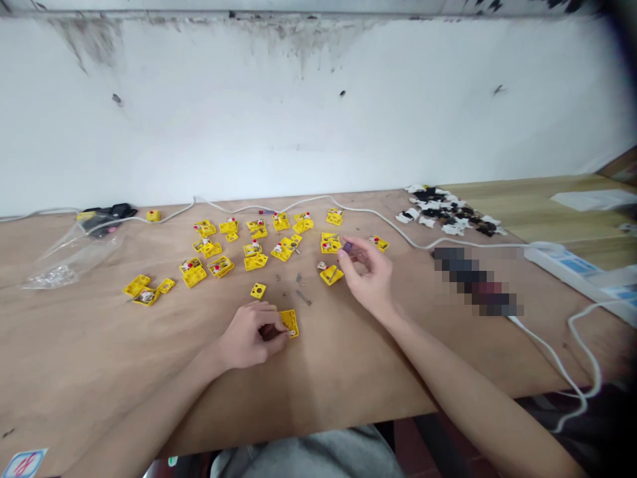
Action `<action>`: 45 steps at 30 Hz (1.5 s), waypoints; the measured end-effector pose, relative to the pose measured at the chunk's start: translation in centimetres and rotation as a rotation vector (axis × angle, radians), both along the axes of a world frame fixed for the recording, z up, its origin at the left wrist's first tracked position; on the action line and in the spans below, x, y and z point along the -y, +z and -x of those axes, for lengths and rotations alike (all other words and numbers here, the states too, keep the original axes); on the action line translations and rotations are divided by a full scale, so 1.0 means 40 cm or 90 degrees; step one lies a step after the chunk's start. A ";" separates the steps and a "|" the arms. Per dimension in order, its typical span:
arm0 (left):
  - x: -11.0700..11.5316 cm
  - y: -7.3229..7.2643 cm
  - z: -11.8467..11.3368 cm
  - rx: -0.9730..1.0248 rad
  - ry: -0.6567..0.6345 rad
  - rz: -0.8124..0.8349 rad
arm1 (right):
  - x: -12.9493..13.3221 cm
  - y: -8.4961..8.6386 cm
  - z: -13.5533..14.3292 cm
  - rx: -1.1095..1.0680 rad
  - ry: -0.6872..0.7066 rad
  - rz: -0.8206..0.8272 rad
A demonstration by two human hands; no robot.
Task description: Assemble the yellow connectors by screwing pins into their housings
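My left hand (253,335) is closed near the middle front of the table, its thumb and fingers pinching the edge of an open yellow plastic case half (290,318). A small whitish part (292,332) sits at the fingertips; the hand partly hides the case. Raised to the right, my right hand (369,273) pinches a small dark purple piece (347,246) whose kind I cannot make out. Beyond the left hand lie a yellow plate with holes (258,290), a slim metal part (303,298) and tiny springs (299,277). A yellow case with a loose lid (331,274) rests beside my right hand.
Several opened yellow cases (257,228) with red and white parts spread across the table (99,352). Black and white pieces (450,211) are heaped at the back right. A clear bag (70,255) lies left, a white cable (403,234) behind, a power strip (572,265) right.
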State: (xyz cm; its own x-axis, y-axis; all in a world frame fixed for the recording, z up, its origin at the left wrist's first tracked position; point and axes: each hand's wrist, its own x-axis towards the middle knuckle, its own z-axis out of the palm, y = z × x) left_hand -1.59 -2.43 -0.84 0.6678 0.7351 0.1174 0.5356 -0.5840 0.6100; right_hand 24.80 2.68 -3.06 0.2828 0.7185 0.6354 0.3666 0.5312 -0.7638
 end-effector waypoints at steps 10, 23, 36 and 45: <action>0.001 0.009 0.001 0.000 0.001 0.012 | 0.000 -0.008 0.025 -0.124 0.041 0.064; 0.003 0.009 -0.011 -0.025 0.039 0.044 | -0.009 -0.026 0.028 -0.140 0.052 0.091; 0.004 0.005 -0.014 -0.031 0.041 0.031 | 0.008 -0.023 0.091 -0.211 0.159 0.120; 0.004 0.013 -0.016 -0.027 0.036 0.040 | 0.020 -0.031 0.109 -0.158 0.199 0.137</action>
State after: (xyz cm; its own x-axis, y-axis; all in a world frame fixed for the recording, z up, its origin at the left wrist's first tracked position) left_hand -0.93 -2.60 -0.34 0.6287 0.7764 0.0431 0.5921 -0.5139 0.6207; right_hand 20.43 1.88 -4.30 0.1562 0.9017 0.4031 0.0051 0.4074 -0.9132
